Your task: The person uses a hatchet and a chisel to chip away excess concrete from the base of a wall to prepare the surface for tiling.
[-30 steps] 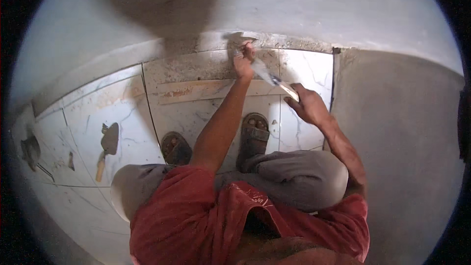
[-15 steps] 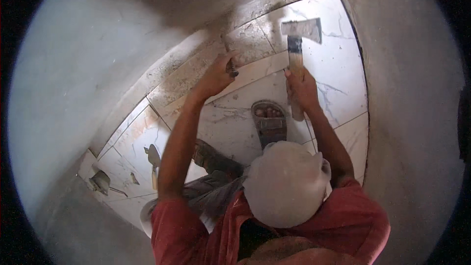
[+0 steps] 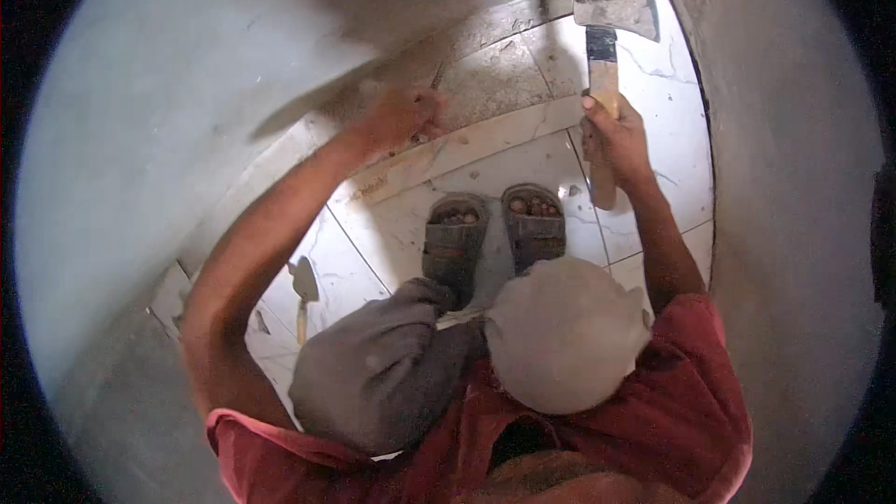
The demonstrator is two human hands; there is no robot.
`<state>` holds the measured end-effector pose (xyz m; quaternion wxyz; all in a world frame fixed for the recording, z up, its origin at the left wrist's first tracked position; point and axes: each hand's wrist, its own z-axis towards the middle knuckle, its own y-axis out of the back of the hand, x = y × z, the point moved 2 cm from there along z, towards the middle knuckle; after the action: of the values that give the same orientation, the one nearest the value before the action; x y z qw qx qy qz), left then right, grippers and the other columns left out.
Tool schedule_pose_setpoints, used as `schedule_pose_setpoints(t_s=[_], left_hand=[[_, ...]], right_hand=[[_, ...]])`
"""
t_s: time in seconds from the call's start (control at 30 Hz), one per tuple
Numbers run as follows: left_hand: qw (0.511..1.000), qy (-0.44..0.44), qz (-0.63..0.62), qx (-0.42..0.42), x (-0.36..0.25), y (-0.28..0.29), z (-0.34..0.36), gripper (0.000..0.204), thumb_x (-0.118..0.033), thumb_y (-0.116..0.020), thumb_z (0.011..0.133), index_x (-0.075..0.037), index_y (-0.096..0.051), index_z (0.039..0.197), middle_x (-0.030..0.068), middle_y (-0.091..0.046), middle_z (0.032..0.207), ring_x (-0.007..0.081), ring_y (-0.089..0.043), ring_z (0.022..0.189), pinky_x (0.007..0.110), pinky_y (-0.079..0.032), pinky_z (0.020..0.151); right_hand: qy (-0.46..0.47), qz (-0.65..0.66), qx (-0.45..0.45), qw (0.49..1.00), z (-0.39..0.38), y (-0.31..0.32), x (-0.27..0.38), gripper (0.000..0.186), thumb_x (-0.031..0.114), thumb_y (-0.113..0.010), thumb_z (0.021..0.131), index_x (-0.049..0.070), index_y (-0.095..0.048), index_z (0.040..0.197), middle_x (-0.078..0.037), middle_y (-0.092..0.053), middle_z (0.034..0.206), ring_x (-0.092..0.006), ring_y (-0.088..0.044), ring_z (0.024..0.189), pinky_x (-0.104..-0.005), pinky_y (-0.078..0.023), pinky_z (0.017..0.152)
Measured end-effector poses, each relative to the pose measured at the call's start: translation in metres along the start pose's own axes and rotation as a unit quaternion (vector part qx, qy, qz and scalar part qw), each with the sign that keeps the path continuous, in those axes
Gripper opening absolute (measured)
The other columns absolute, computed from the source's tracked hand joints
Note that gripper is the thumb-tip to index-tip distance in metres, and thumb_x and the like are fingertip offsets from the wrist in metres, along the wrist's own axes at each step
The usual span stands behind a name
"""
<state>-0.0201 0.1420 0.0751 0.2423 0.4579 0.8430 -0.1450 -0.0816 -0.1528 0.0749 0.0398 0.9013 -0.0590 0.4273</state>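
Observation:
My left hand (image 3: 401,112) is closed around a thin, ribbed metal rod (image 3: 436,73) at the rough strip (image 3: 495,70) along the wall's foot, a little blurred. My right hand (image 3: 611,131) grips the wooden handle of a hatchet (image 3: 602,75), its steel head (image 3: 616,14) pointing away from me over the white tiles, to the right of my left hand. A loose narrow tile strip (image 3: 504,140) lies between the rough strip and my sandalled feet (image 3: 453,238).
A trowel (image 3: 305,285) lies on the marbled tile floor (image 3: 355,243) at left, partly beside my bent leg. A grey wall (image 3: 205,75) curves along the far side. A grey surface (image 3: 784,177) borders the tiles at right, beyond a dark gap.
A second ago the hatchet was angled onto my left hand's spot at the wall. Since then it has swung rightward and my left hand has moved left. The whole view has shifted.

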Motion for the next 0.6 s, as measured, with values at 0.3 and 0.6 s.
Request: schedule_pose_setpoints(t_s=[0.3,0.6], left_hand=[[0.929,-0.178,-0.278,-0.167,0.007,-0.025,0.069,0.040,-0.027,-0.051,0.086,-0.003,-0.041,0.116,0.0074,-0.056,0.093,0.0147,-0.053,0.070,0.026,-0.044,0.059],[0.833,-0.167,-0.519,-0.097,0.012,-0.036,0.122,0.018,-0.021,-0.040,0.089,-0.008,-0.045,0.100,0.0054,-0.048,0.084,0.0150,-0.047,0.070,0.029,-0.041,0.057]], right_hand=[[0.010,-0.319,-0.134,0.938,-0.128,0.089,0.030,0.043,0.034,-0.058,0.081,0.002,-0.050,0.108,-0.002,-0.049,0.070,-0.0107,-0.043,0.058,-0.0254,-0.038,0.050],[-0.035,-0.447,-0.156,0.880,-0.140,0.077,0.080,0.064,0.045,-0.053,0.079,0.002,-0.040,0.124,-0.006,-0.047,0.077,-0.0130,-0.044,0.065,-0.0278,-0.039,0.055]])
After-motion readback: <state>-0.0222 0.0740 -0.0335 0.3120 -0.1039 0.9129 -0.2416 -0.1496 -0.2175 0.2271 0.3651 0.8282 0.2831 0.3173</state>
